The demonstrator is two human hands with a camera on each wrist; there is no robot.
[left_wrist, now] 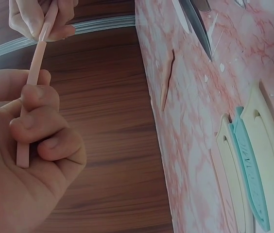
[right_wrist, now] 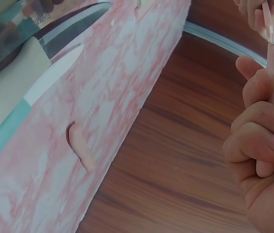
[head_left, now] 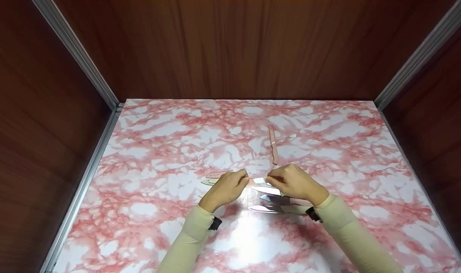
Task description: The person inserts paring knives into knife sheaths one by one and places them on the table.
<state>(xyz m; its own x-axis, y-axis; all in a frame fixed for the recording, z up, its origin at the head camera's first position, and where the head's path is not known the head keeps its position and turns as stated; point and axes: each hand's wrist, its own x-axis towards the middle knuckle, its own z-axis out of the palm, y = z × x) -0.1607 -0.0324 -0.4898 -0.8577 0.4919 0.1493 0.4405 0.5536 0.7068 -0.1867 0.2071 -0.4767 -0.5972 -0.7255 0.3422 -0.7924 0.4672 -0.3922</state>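
Observation:
Between the two hands is a small pink knife (head_left: 259, 180), its pale blade showing in the head view. My right hand (head_left: 296, 182) grips its pink handle (right_wrist: 273, 73), fingers curled round it. My left hand (head_left: 226, 187) holds a slim pink sheath (left_wrist: 36, 60) edge-on. In the left wrist view the blade's tip end meets the sheath's mouth; how far it goes in is hard to tell. Below the right hand lie several knives, among them a teal-handled one (right_wrist: 3, 133) and a cream-handled one (right_wrist: 15, 82), blades pointing left.
Left of the knives lie several sheaths: a large cream one (left_wrist: 268, 136), a teal one (left_wrist: 248, 170), a smaller cream one (left_wrist: 233, 182) and a pink one (head_left: 215, 175). A slim pink piece (head_left: 274, 151) lies farther back. Wood panels (head_left: 230, 49) enclose the marbled table (head_left: 150, 208).

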